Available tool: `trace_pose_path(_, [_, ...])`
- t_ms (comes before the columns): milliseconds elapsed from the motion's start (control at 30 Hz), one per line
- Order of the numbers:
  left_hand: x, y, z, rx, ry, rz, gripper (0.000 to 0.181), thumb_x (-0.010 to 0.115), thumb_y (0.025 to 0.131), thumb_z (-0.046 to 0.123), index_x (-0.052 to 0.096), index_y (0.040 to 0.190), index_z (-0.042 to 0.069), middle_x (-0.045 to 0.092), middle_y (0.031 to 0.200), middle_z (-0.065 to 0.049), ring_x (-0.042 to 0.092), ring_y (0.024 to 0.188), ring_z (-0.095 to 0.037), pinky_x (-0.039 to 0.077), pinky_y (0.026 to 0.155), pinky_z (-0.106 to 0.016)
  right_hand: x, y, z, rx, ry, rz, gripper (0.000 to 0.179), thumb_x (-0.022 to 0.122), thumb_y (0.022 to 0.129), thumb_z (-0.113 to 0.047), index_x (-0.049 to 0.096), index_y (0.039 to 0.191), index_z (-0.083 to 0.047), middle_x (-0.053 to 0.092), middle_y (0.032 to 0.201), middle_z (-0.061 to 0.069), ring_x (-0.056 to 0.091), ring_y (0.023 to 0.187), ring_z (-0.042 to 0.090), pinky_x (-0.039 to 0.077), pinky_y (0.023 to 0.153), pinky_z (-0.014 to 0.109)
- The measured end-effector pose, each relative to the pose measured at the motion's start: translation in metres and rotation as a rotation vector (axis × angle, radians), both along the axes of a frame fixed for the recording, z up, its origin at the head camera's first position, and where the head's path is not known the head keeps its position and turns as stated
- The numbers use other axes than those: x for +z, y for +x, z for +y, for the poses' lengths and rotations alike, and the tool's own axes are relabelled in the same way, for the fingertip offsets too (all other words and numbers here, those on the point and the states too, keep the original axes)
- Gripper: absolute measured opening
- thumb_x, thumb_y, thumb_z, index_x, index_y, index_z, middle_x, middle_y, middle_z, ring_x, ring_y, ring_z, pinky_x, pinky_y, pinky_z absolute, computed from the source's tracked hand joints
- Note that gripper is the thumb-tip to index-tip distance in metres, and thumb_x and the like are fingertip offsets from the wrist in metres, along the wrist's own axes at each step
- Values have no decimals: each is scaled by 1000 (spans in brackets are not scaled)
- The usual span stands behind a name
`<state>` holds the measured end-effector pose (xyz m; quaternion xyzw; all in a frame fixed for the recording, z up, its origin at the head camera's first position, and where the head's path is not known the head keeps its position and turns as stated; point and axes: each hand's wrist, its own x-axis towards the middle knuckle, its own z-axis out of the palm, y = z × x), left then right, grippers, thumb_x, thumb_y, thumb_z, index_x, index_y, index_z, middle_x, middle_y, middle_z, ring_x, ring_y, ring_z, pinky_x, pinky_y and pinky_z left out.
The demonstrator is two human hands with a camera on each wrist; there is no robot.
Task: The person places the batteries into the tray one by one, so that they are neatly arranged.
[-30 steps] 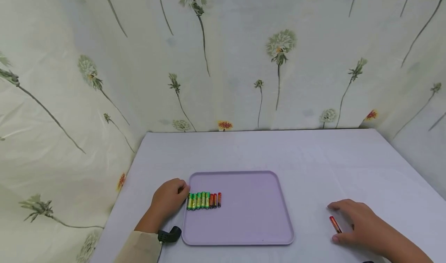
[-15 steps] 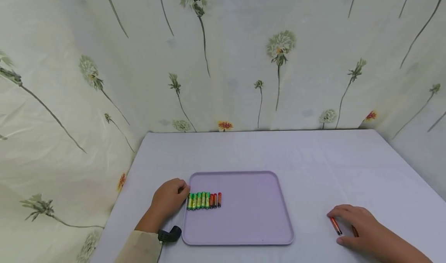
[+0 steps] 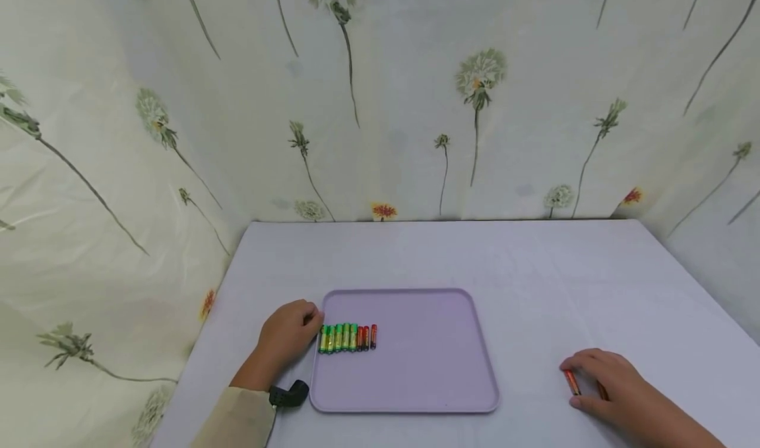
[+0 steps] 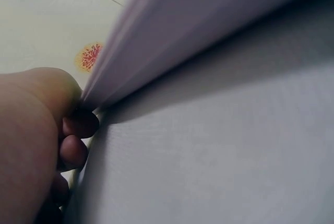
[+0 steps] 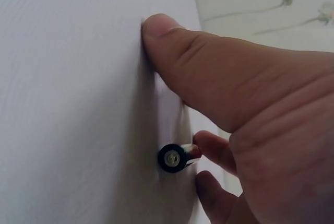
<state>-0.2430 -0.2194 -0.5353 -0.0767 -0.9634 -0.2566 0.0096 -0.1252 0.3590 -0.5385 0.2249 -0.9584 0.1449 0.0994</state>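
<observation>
My left hand (image 3: 289,334) holds the left edge of a lilac tray (image 3: 427,369); the left wrist view shows thumb and curled fingers at the tray's rim (image 4: 117,59). On the tray, several green batteries (image 3: 339,338) and a few red ones (image 3: 366,338) lie side by side in a row by that hand. To the right of the tray, my right hand (image 3: 611,385) reaches over a single red battery (image 3: 571,382) on the table. In the right wrist view its fingers touch this battery's (image 5: 175,158) far part, while the thumb stands apart from it.
A white cloth covers the table (image 3: 534,270). Floral curtains (image 3: 404,105) hang behind the table and at its sides. A black wrist camera (image 3: 289,394) sits on the left wrist, beside the tray's edge.
My right hand has lowered and its index finger has come onto the red battery's upper end. The left hand stays at the tray. The head view has shifted slightly.
</observation>
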Motion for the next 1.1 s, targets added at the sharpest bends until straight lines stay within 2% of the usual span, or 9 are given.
trace_pose_path(133, [-2,-1,-1,-3,-1,3,31,65,102,34,58,74,23,53,74,6,48,68,-13,39,64,-32,0,-1,-2,-13,18,-10,49,95,71,-36,69,111,-32,61,108,-26,55,102,2,26,90,8])
trace_pose_path(267, [-3,-1,-1,-3,-3,3,30,65,102,34,58,75,23,53,74,6,48,68,-13,39,63,-32,3,-2,-7,-13,30,-5,45,95,71,-33,66,106,-32,54,98,-31,51,93,-1,31,86,13])
trace_pose_path(333, [-3,-1,-1,2,-5,0,30,65,102,34,58,75,23,53,74,6,48,68,-13,39,63,-32,6,-2,-11,-31,41,-29,43,95,73,-34,65,104,-32,50,94,-30,47,89,-3,37,82,18])
trace_pose_path(467, [-3,0,0,5,-1,-9,30,65,102,34,58,75,23,53,74,5,49,68,-14,39,63,-32,13,-3,-19,-96,78,-140,39,91,77,-38,65,105,-30,48,89,-27,44,85,-3,45,78,29])
trace_pose_path(567, [-2,0,1,4,-3,-11,30,66,102,33,59,75,23,53,74,5,49,68,-14,39,63,-32,18,-3,-24,-135,80,-199,38,90,79,-38,66,105,-29,49,87,-24,45,85,-1,47,79,31])
trace_pose_path(667, [-1,1,1,1,-7,-8,29,66,102,33,59,76,22,53,74,5,48,69,-14,39,63,-32,19,-3,-28,-159,68,-213,40,91,78,-39,68,109,-27,52,88,-21,46,86,-1,47,80,31])
trace_pose_path(733, [0,1,2,0,-7,-5,29,66,102,33,59,76,22,53,74,5,48,68,-14,39,63,-32,20,-4,-30,-155,59,-215,45,90,78,-41,70,114,-24,55,92,-20,50,88,0,49,82,34])
trace_pose_path(900, [0,2,1,3,-7,-4,29,66,102,33,59,75,23,53,74,5,48,68,-13,39,63,-32,25,-13,-40,-123,38,-204,46,91,77,-38,70,114,-21,59,96,-19,54,90,-1,52,84,34])
trace_pose_path(1100, [-2,1,1,3,-9,-1,29,66,102,33,58,75,23,53,74,5,48,68,-13,39,63,-32,41,-30,-62,-80,28,-238,48,88,83,-38,68,121,-18,63,102,-16,61,96,7,53,86,37])
